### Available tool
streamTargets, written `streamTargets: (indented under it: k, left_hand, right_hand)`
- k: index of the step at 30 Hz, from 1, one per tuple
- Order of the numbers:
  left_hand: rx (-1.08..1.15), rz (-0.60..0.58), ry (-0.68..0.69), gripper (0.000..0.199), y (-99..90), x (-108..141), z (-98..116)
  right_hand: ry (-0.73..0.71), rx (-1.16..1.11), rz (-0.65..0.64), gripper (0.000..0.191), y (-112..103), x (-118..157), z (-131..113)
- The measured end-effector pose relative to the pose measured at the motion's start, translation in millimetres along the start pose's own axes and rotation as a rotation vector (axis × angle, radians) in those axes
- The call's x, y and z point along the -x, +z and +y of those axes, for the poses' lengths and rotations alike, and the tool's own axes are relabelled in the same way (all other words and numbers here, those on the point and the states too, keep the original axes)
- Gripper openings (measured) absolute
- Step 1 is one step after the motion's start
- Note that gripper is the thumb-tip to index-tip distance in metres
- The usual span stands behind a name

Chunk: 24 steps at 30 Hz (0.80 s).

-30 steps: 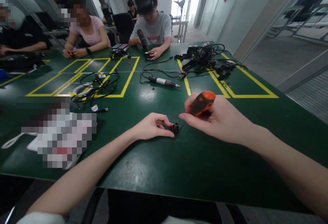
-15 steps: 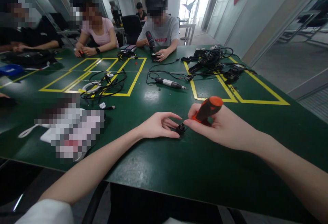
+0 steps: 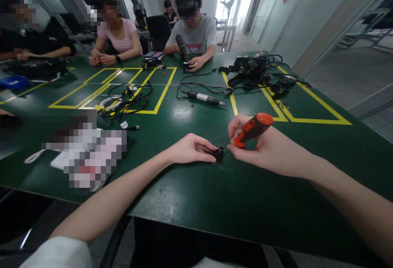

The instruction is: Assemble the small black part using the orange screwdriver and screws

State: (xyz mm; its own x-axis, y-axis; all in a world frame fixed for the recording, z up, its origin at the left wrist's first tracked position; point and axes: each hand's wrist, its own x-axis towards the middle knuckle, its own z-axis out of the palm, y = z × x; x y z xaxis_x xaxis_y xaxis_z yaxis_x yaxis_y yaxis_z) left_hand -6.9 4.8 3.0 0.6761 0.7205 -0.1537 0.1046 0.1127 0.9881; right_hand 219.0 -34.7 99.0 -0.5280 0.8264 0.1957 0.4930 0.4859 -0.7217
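Note:
My left hand (image 3: 195,150) is closed on a small round black part (image 3: 218,154), thumb and fingers at its left side. The part rests on the green table (image 3: 172,190), and a short dark tube stands up from its top. In my right hand (image 3: 260,147) is a screwdriver with an orange and black handle (image 3: 256,127). The handle leans up to the right. Its thin dark shaft points down left toward the black part; I cannot tell whether the tip touches it.
Beyond my hands lies a grey and black pen-shaped electric tool (image 3: 205,97) with a cord. Black cables (image 3: 129,100) lie in a coil at left, a larger cable heap (image 3: 251,71) at right. A blurred pouch (image 3: 95,161) sits left. Several co-workers (image 3: 196,30) are across the table.
My right hand and the screwdriver have moved slightly right, and the shaft has come away from the top of the black part. My left fingers have closed in on the part.

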Motion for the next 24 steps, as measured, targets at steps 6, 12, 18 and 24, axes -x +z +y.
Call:
streamTargets:
  k: [6, 12, 18, 24]
  left_hand:
    - [-0.054, -0.023, 0.066, 0.071, -3.1, 2, 0]
    - [-0.122, 0.087, 0.133, 0.044, 8.4, 4, -1]
    - [-0.294, 0.131, 0.218, 0.036, 12.7, 9, 1]
    - [-0.355, 0.143, 0.216, 0.028, 14.5, 10, 1]
  right_hand:
    - [0.081, -0.128, -0.09, 0.025, -10, -6, 3]
    - [0.13, -0.247, -0.113, 0.023, -15, -8, 11]
    - [0.186, -0.406, -0.137, 0.027, -15, -7, 11]
    - [0.13, -0.478, -0.158, 0.02, -9, -8, 9]
